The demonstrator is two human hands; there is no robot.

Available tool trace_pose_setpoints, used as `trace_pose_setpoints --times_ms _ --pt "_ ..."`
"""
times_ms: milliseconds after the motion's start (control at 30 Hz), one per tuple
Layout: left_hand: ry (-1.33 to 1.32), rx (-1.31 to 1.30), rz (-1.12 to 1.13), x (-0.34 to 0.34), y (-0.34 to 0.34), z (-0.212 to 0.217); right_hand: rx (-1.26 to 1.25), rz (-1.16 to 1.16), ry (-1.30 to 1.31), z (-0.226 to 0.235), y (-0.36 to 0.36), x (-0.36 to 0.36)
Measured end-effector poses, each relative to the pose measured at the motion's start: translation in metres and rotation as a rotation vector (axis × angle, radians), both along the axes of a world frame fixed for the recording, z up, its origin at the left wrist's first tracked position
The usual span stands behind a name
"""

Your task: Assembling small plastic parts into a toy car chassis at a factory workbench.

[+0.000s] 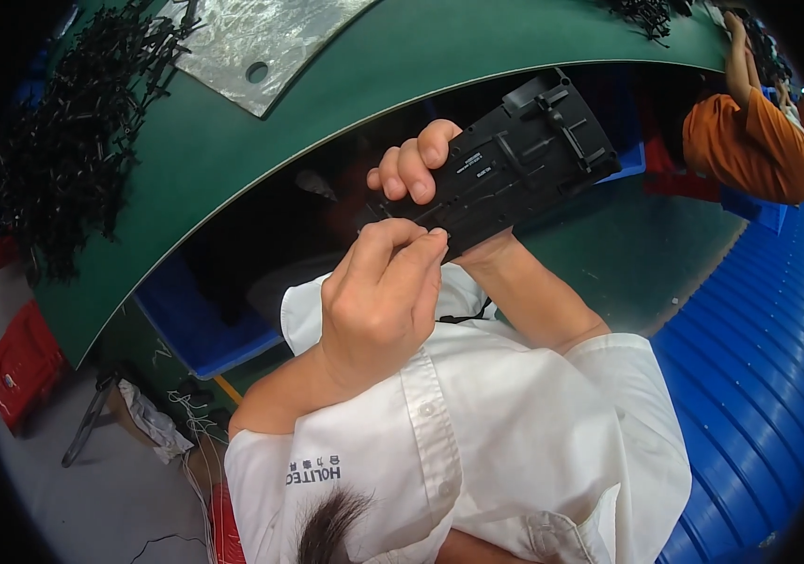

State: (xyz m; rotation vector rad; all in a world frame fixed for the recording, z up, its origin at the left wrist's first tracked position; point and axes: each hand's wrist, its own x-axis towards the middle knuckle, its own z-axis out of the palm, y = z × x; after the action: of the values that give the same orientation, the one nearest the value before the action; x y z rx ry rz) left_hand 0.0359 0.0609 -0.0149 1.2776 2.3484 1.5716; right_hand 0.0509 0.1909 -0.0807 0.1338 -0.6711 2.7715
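A long black moulded plastic housing (pixel 524 155) with ribs and raised clips is held in the air, tilted, in front of the white shirt. Underneath it passes my right hand (pixel 413 167), whose fingers curl over the housing's left edge and grip it. My left hand (pixel 378 296) is closed in a pinch, thumb and fingertips together at the near edge of the housing. Whatever small thing may be between those fingertips is hidden.
Ahead lies a green table (pixel 223 141) bearing a heap of thin black parts (pixel 73 141) and a silvery sheet (pixel 261 42) with a hole. A blue bin (pixel 200 324) sits below. At far right is a person in orange (pixel 749 141), beside blue ribbed flooring (pixel 749 376).
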Motion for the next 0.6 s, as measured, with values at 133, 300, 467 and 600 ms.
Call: trace_pose_setpoints --times_ms 133,300,467,600 --pt "0.014 -0.015 -0.006 0.0 0.0002 0.0007 -0.065 0.014 -0.021 0.001 -0.0005 -0.0011" --pt "0.025 -0.025 -0.019 -0.0016 -0.0001 0.0023 -0.089 0.038 -0.009 -0.0029 0.0006 -0.0026" --pt "-0.011 -0.067 -0.04 -0.0021 -0.003 0.0038 -0.106 0.071 -0.017 -0.0056 0.0004 -0.0031" --pt "0.014 -0.072 -0.042 -0.0021 -0.0029 0.0055 -0.093 0.067 -0.005 -0.0081 0.0 -0.0042"
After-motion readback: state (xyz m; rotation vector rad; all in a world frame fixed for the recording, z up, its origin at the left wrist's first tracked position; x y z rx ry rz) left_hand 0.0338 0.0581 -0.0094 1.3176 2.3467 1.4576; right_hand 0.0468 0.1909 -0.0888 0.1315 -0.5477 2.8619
